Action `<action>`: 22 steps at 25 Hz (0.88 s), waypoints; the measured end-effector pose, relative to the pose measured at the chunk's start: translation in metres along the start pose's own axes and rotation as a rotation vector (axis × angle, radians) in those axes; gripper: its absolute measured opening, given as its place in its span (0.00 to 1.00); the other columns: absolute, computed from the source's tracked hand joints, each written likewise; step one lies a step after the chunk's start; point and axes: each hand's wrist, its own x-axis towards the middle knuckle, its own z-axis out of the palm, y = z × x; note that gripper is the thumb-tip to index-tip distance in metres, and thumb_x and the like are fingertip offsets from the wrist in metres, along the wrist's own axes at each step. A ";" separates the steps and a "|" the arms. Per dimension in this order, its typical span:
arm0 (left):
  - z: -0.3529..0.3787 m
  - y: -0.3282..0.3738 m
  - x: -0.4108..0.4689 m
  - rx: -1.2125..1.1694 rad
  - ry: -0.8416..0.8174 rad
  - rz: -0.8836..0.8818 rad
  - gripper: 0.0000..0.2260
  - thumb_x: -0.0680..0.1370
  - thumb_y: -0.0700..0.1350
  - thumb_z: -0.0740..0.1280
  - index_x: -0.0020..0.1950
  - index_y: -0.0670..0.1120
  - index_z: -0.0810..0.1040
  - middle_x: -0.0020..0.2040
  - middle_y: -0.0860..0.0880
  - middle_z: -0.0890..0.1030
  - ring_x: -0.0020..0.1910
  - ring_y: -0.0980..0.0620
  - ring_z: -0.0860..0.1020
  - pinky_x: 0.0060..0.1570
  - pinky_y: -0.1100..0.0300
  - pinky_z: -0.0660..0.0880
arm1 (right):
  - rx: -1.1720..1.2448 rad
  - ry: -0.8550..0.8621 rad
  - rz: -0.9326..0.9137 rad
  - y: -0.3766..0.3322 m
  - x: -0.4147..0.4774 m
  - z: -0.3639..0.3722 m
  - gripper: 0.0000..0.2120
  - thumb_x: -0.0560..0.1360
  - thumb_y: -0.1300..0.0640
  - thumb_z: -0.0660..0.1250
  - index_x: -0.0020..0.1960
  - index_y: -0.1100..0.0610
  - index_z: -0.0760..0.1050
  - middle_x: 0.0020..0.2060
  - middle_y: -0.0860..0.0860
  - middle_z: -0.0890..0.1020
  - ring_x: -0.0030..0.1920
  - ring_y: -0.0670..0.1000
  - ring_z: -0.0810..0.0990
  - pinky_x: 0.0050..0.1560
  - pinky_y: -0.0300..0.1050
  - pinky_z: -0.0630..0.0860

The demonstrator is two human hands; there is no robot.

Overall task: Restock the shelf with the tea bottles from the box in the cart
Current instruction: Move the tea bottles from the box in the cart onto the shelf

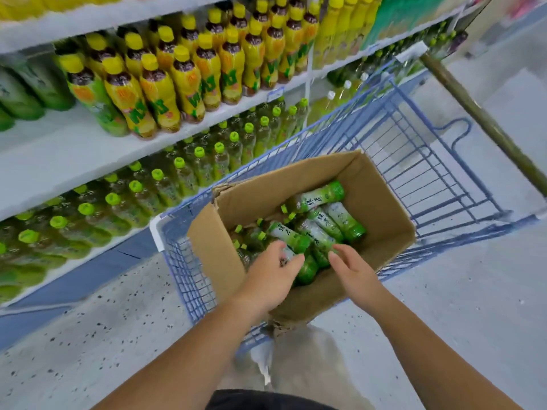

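Speckled grey floor [88, 335] runs under you, with the shelf [74, 155] up and to the left of your left hand [270, 276]. It carries yellow-capped bottles [183, 81] on the upper board and green-capped bottles [183, 173] below. Both your hands are down inside the open cardboard box [384, 220], which sits in the blue wire cart [429, 161] directly ahead of you. Green-labelled tea bottles [322, 196] lie on their sides in the box, just beyond your fingertips. Your left hand curls its fingers over the nearest tea bottle [307, 272] (its base pokes out past your knuckles). Your right hand [355, 270] is just beside it, fingers loosely spread over the bottles and gripping nothing.
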 end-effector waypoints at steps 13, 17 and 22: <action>0.085 -0.047 0.207 -0.124 0.374 -0.593 0.23 0.81 0.52 0.66 0.70 0.42 0.66 0.57 0.47 0.75 0.46 0.50 0.75 0.42 0.58 0.73 | -0.949 -0.097 -0.668 0.018 0.296 -0.056 0.24 0.80 0.49 0.63 0.70 0.61 0.72 0.67 0.61 0.74 0.67 0.64 0.72 0.68 0.57 0.69; 0.098 -0.078 0.236 -0.180 0.497 -0.743 0.34 0.77 0.54 0.72 0.74 0.39 0.62 0.71 0.41 0.70 0.67 0.40 0.73 0.65 0.51 0.73 | -1.141 -0.097 -0.824 0.025 0.344 -0.051 0.26 0.75 0.46 0.66 0.67 0.61 0.75 0.59 0.62 0.80 0.58 0.65 0.78 0.60 0.61 0.75; 0.132 -0.101 0.250 -0.413 0.588 -0.820 0.37 0.66 0.56 0.77 0.68 0.40 0.68 0.62 0.44 0.78 0.56 0.43 0.80 0.56 0.55 0.78 | -1.365 -0.091 -0.764 0.013 0.360 -0.043 0.31 0.73 0.38 0.69 0.68 0.57 0.74 0.60 0.57 0.81 0.63 0.61 0.75 0.62 0.54 0.69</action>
